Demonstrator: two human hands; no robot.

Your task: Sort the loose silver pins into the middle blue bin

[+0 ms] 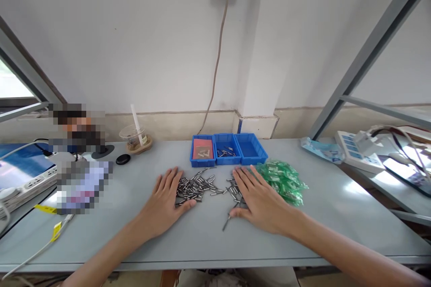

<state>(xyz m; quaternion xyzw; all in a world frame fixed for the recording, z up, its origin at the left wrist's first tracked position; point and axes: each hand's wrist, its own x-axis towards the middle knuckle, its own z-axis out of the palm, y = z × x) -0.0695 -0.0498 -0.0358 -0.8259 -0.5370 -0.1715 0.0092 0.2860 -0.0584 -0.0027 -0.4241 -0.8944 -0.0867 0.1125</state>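
A loose pile of small metal pins (pixel 197 186) lies on the grey table, between my hands. My left hand (pixel 166 202) rests flat at the pile's left edge, fingers stretched out and touching some pins. On the other side my right hand (pixel 259 197) lies flat with fingers extended, partly over a smaller group of pins (pixel 233 187). One pin (pixel 226 223) lies apart near my right thumb. Green plastic packets (pixel 283 179) are heaped just beyond my right hand. What lies under both palms is hidden.
Three joined blue bins stand at the back: the left bin (pixel 203 163) holds a red sheet and a small bag, the middle bin (pixel 228 160) some pins, the right bin (pixel 252 160) nothing visible. Power strips (pixel 37 181), a cup (pixel 133 132) and a blue packet (pixel 323 150) flank them.
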